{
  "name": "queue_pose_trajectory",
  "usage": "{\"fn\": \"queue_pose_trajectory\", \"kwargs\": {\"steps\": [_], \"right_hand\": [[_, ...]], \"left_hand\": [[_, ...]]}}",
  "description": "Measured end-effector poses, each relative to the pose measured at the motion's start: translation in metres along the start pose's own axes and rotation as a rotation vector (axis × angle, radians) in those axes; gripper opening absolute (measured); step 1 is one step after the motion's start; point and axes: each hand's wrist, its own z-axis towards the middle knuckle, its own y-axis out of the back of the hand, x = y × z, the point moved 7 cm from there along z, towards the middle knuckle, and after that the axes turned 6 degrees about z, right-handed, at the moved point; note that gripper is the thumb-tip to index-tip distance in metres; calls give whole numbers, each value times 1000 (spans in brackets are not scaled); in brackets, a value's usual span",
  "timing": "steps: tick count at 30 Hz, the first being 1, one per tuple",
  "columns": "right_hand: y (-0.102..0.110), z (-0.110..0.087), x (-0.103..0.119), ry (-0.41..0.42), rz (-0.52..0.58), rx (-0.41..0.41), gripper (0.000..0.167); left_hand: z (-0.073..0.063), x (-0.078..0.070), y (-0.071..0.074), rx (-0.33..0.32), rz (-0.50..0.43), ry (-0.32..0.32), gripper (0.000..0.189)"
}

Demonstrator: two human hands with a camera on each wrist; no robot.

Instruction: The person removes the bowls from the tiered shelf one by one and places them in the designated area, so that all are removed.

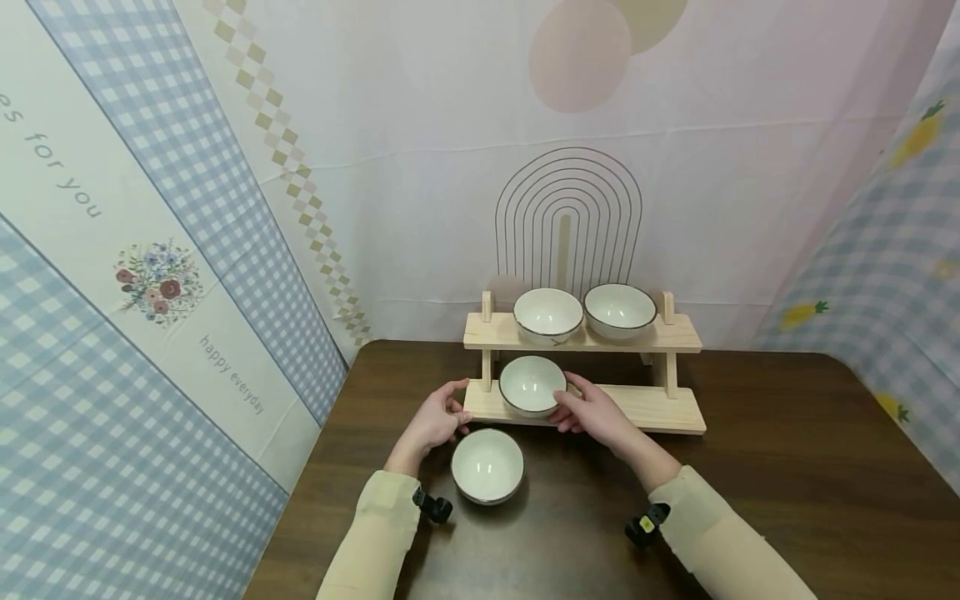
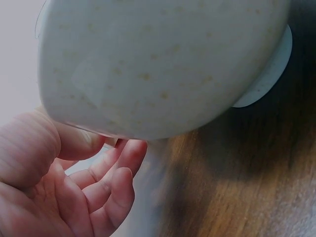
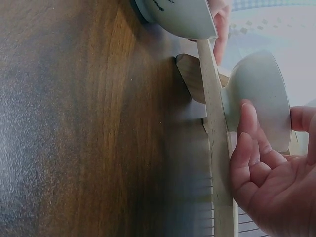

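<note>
Wall cloth [image 1: 420, 208]: pale, printed with thin-lined arches, hanging behind the tabletop.
Tabletop [image 1: 787, 467]: dark brown, wood-grained.
Two-tier stand [image 1: 665, 371]: light wood, upright on the tabletop near the cloth.
Sleeves, two [image 1: 382, 517] [image 1: 723, 512]: cream, both arms reaching forward and inward.
Right hand [image 1: 596, 412]: slanting in from the right, thumb at the rim, fingers curled against the lower side; grip grasping the shelf bowl.
Left hand [image 1: 435, 418]: turned inward at the stand's left end, thumb and fingers about the lower board [image 1: 637, 407]; grip pinching the stand there.
Shelf bowl [image 1: 531, 382]: white, dark-rimmed, upright on the lower board, towards its left end.
Upper bowls, two [image 1: 547, 312] [image 1: 620, 307]: matching, side by side on the top board [image 1: 489, 332].
Front bowl [image 1: 487, 467]: matching, on the tabletop before the stand, just beside the left hand.
Wrist cameras, two [image 1: 435, 507] [image 1: 642, 527]: black, one per wrist.
</note>
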Motion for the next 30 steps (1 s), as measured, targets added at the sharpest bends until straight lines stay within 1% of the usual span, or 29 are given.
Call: {"fn": "queue_pose_trajectory", "kwargs": {"steps": [6,14,22,30], "right_hand": [[-5,-6,-2,-18,10,-14,68],[-13,-19,2,-18,9,-44,70],[-19,-29,-5,-41,49,-83,66],[-24,-41,-10,-45,66,-96,69]], "left_hand": [[-3,3,2,12,6,-8,63],[-8,4,4,31,11,-28,63],[-12,8,7,51,15,-39,63],[-16,13,11,61,26,-39,62]]}}
